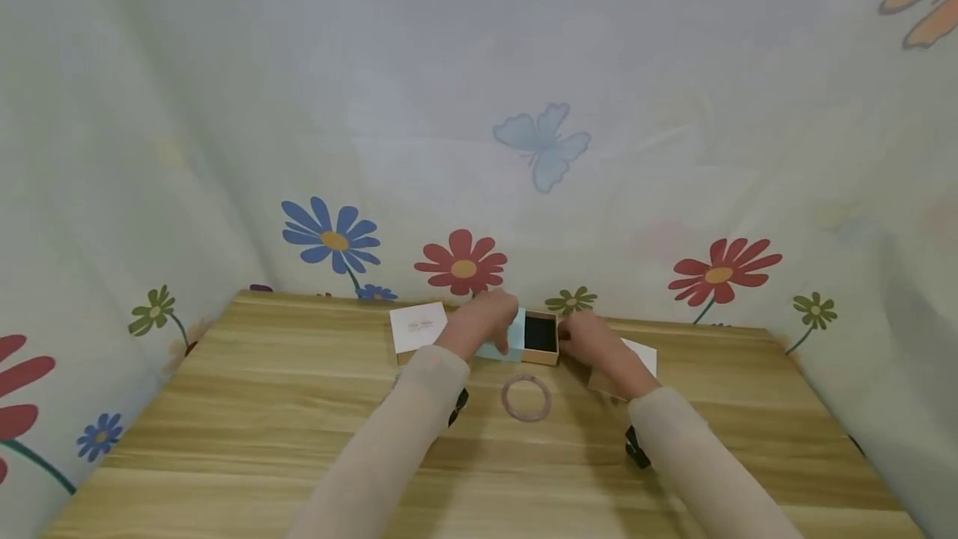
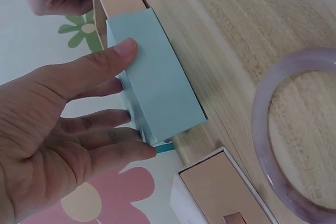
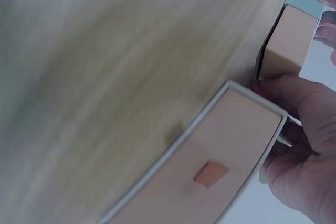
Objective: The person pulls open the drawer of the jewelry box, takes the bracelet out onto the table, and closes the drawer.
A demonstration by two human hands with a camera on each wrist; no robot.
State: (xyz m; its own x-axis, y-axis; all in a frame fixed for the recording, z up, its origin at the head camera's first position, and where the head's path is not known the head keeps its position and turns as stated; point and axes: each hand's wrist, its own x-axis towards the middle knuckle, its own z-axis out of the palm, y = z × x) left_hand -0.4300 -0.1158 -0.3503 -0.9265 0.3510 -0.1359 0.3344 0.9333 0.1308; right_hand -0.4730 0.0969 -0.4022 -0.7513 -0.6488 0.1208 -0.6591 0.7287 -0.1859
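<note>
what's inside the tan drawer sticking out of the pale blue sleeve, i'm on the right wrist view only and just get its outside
Observer: The head view shows a black lining inside the tan drawer.
Operator: ok and how many pale purple rings are there, i only get a scrap of one
Observer: Two bangles: the left wrist view has part of one at its top edge and part of another at its right.
Operator: what sits past the far end of the sleeve
Observer: Beyond the pale blue sleeve, to its left in the head view, is a white box with lettering on top.
</note>
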